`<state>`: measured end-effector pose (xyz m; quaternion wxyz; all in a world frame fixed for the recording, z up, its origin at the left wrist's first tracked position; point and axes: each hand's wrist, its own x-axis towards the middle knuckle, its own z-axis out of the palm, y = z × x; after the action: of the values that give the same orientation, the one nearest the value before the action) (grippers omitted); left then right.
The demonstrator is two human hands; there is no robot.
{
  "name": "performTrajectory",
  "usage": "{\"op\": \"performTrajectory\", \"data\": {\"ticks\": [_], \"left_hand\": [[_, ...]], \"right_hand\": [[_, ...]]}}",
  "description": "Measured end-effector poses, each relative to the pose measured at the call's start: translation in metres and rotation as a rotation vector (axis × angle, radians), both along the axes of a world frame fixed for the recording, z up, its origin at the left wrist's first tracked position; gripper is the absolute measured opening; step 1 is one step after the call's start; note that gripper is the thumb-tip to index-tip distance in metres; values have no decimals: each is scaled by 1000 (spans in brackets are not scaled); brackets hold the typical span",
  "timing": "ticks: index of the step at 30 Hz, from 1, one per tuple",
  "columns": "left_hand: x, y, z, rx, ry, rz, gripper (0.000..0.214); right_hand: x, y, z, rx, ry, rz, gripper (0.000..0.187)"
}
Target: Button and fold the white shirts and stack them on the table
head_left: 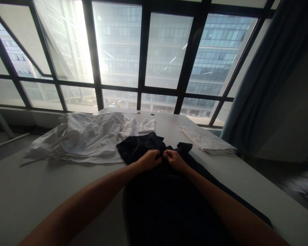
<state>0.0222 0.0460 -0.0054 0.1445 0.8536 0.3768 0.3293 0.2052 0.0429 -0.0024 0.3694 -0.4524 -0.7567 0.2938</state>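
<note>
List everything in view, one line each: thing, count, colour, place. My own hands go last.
Dark garment: one, near-black navy, on the table, front centre
White cloth heap: one, pieces not countable, white, left of the garment
Folded cloth: one, white, table's right side
Table: one, white, under the cloths
Window frame: one grid, black, behind the table
Building: at least one, bluish-grey, outside
Curtain: one, dark blue, right
Left hand: one, bare, gripping the garment
Right hand: one, bare, pinching the garment beside it
</note>
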Motion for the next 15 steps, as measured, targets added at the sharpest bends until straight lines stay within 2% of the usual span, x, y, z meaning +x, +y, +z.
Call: {"op": "performTrajectory", "data": {"ticks": [8, 15], "left_hand": [[-2, 3, -7, -114, -196, 73, 16], [-1, 2, -9, -158, -322, 94, 15]], "right_hand": [[1, -8, 9, 188, -92, -15, 17], [2, -5, 9, 114, -85, -5, 11]]}}
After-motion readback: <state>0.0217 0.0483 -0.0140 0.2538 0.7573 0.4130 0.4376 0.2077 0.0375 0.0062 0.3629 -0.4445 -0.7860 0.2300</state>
